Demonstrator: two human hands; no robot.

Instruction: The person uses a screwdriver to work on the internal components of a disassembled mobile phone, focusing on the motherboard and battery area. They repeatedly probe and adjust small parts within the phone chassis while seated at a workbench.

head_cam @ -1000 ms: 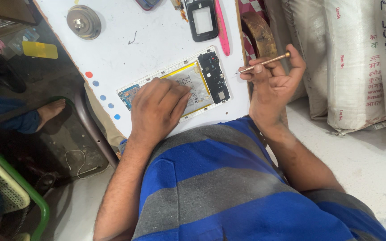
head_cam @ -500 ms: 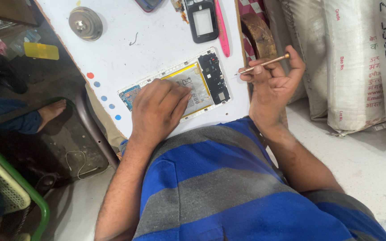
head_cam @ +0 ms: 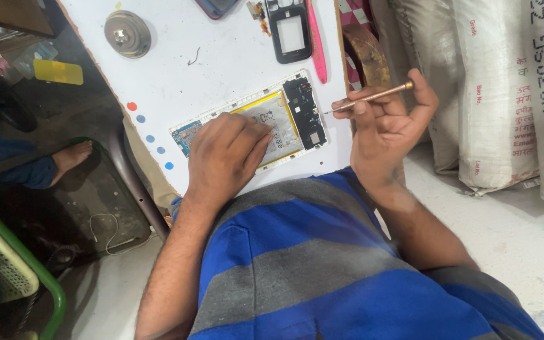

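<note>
Pressing flat on the opened white-framed tablet with its yellow-edged battery and dark circuit board [head_cam: 266, 123], the left hand [head_cam: 225, 154] lies open, palm down, pinning it near the white table's [head_cam: 221, 63] front edge. The right hand [head_cam: 388, 126] is closed around a slim copper-coloured screwdriver [head_cam: 373, 96], its tip just beside the board. Steady downward pressure seems wise. Farther off lie a black phone frame [head_cam: 291, 31] and a pink pry tool [head_cam: 316, 44].

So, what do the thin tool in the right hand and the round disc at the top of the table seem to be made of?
The thin tool in the right hand looks like metal with a coppery, slightly shiny finish; it could also be coated plastic. The round disc looks like dull grey metal, with faint ring marks and a small hub in its centre.
</note>
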